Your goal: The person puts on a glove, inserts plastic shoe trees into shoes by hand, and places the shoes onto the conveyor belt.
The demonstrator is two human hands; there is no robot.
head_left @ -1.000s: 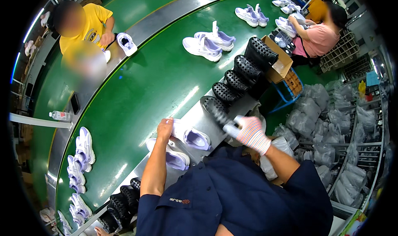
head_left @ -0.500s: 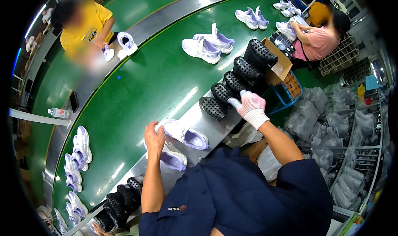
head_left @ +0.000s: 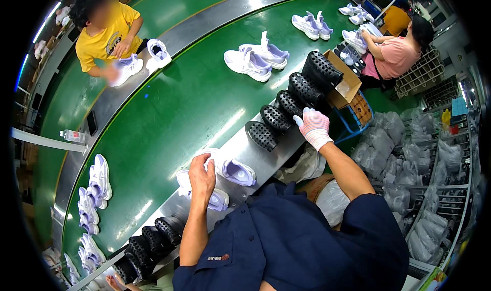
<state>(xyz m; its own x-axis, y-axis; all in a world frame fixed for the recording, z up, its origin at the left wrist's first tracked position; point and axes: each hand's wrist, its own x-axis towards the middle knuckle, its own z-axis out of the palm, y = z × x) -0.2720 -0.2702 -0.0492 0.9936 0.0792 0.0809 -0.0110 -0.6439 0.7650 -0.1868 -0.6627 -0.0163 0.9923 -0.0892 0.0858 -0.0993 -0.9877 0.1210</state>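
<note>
Nearest is the wearer's navy short-sleeved shirt [head_left: 291, 234]. Just beyond it, a pair of white-and-lavender sneakers [head_left: 239, 172] sits on a silver metal ledge [head_left: 258, 178], heels toward the wearer. The bare left hand [head_left: 202, 176] is over the pair, its fingers loosely bent; whether it grips a shoe, I cannot tell. To the left along the ledge stands a group of black, rounded, dimpled, shoe-shaped pieces [head_left: 171, 228]. To the right runs a row of similar black dimpled forms [head_left: 262, 135]; at the third of these is the right hand [head_left: 313, 127] in a striped knit glove, thumb parted from the fingers, any hold on it unclear. Farther out, more white-and-lavender sneakers [head_left: 248, 63] stand on a glossy green surface [head_left: 189, 107], and across it a person in a yellow T-shirt [head_left: 113, 35] handles another shoe
</note>
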